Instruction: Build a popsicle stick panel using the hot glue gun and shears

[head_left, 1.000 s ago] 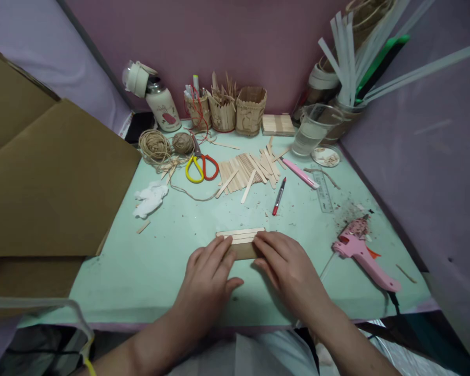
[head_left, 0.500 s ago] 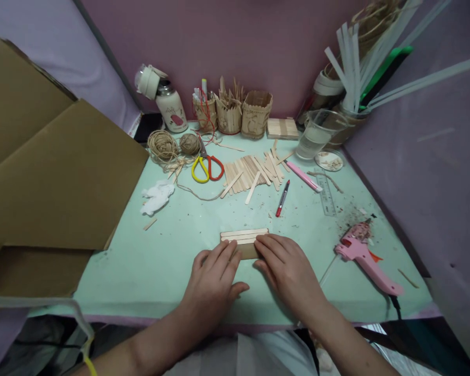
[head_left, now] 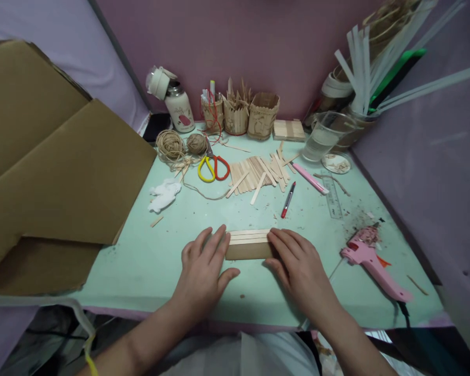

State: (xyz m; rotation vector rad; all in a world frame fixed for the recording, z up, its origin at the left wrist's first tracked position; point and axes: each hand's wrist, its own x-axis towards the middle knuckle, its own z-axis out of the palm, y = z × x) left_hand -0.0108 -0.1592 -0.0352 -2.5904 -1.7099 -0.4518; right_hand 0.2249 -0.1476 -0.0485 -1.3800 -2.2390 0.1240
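Brown cardboard in a small rectangular piece (head_left: 247, 251) lies on the bench (head_left: 141, 271) near the middle of its near edge, three slim pale wooden sticks (head_left: 247, 237) side by side along its far part. Your left hand (head_left: 201, 271) has fingers spread, tips against the left end, thumb free; your right hand (head_left: 303, 266) has fingertips on the right end, though you cannot tell from here whether that grip pinches or just presses.

Uneven pressure from your two sides could skew the sticks, if they are loose; how they are fixed does not show. A careless sweep of your right arm could bump the pink glue gun (head_left: 376, 261) by the right edge, or snag its black cable (head_left: 404, 315) at the near right corner. Knocking the clear plastic cup of liquid (head_left: 321, 141), toward the far right corner, would likely wet the nearby heap of flat wooden sticks (head_left: 250, 175).

Pale green covers your bench, with crumbs scattered toward the right edge. Purple walls (head_left: 227, 47) rise beyond its far and right edges, and a large brown cardboard box (head_left: 70, 167) crowds the left edge.
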